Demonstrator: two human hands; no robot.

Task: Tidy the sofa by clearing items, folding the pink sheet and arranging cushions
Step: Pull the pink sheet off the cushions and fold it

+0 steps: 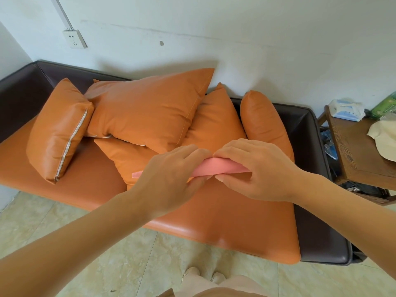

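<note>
To your right a wooden surface [355, 146] carries a wipes pack [346, 109], a green packet [384, 108] and a cream cloth [383, 138], while a wall socket [75, 39] sits upper left above the tiled floor [120, 262].

**Pink sheet pinched between both hands above the sofa**

My left hand [171, 179] and right hand [255, 170] meet at centre, both pinching the folded pink sheet [216, 167] above the orange sofa [214, 224]. Cushions [147, 110] lie heaped from 10 to 1 o'clock. A wooden side table [353, 151] stands at 3 o'clock, a wall socket [74, 38] at 11.
</note>
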